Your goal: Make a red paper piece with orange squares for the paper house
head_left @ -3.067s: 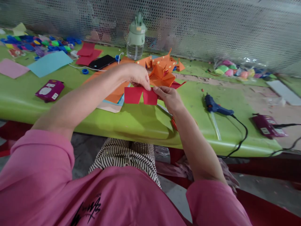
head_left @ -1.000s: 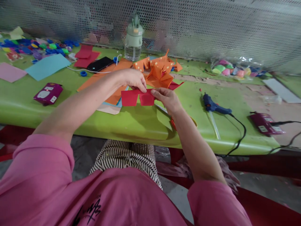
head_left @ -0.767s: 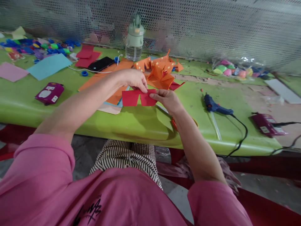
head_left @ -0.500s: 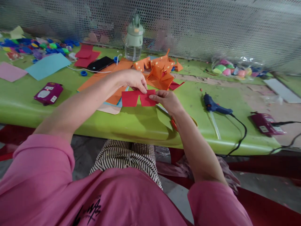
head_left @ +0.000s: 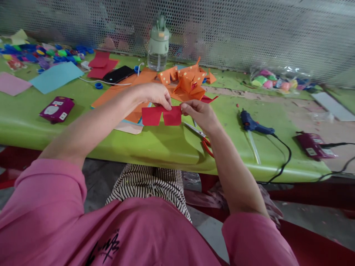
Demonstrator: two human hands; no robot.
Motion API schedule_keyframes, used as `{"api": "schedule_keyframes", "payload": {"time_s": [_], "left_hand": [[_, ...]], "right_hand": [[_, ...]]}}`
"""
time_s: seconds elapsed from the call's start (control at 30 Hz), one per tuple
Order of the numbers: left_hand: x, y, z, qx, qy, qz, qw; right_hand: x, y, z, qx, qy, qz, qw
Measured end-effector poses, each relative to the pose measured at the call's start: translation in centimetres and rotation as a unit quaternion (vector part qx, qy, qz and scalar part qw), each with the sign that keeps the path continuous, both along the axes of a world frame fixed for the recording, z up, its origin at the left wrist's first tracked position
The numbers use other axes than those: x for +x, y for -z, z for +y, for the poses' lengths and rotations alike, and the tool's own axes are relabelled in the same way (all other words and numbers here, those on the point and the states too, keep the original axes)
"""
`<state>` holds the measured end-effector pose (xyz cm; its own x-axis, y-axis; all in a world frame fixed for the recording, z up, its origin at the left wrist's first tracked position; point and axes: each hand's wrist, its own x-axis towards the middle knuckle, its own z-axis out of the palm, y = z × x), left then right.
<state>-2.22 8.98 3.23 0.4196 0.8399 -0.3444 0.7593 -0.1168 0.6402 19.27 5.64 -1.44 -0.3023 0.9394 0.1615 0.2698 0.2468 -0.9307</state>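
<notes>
A red paper cutout (head_left: 161, 116) with a notch in its lower edge hangs above the green table (head_left: 166, 142). My left hand (head_left: 155, 95) pinches its top edge near the middle. At the cutout's right top corner my right hand (head_left: 198, 114) is closed in a pinch. Just behind the hands stand folded orange paper pieces (head_left: 188, 82) with small dots. Red-handled scissors (head_left: 201, 136) lie on the table below my right wrist.
A blue glue gun (head_left: 253, 125) with a black cord lies to the right, a purple box (head_left: 313, 145) beyond it. To the left are another purple box (head_left: 57, 109), a blue sheet (head_left: 55, 75), a phone (head_left: 118, 74), red paper and bottle caps. A green bottle (head_left: 158, 42) stands by the mesh wall.
Both hands keep pinching the red cutout, working along its top edge. My right hand has shifted slightly right and up, which uncovers the scissors on the table. The view barely moved.
</notes>
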Motion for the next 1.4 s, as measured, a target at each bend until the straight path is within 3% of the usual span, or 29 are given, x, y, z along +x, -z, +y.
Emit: {"api": "schedule_keyframes", "payload": {"time_s": [0.3, 0.73, 1.13, 1.27, 1.4], "left_hand": [[0.4, -0.4, -0.5, 0.014, 0.016, 0.024, 0.999], [0.4, -0.2, -0.4, 0.013, 0.031, 0.004, 0.999], [0.4, -0.1, -0.6, 0.039, 0.041, 0.011, 0.998], [0.4, 0.1, -0.6, 0.047, 0.042, 0.019, 0.998], [0.4, -0.1, -0.7, 0.044, 0.034, 0.01, 0.998]], "right_hand": [[-0.9, 0.9, 0.3, -0.05, 0.04, -0.007, 0.998], [-0.9, 1.2, 0.4, -0.062, 0.006, 0.056, 0.996], [-1.3, 1.2, 0.2, -0.087, 0.034, 0.071, 0.993], [-1.3, 1.2, 0.2, -0.077, 0.033, 0.049, 0.995], [-0.9, 1.3, -0.1, -0.087, 0.046, -0.038, 0.994]]}}
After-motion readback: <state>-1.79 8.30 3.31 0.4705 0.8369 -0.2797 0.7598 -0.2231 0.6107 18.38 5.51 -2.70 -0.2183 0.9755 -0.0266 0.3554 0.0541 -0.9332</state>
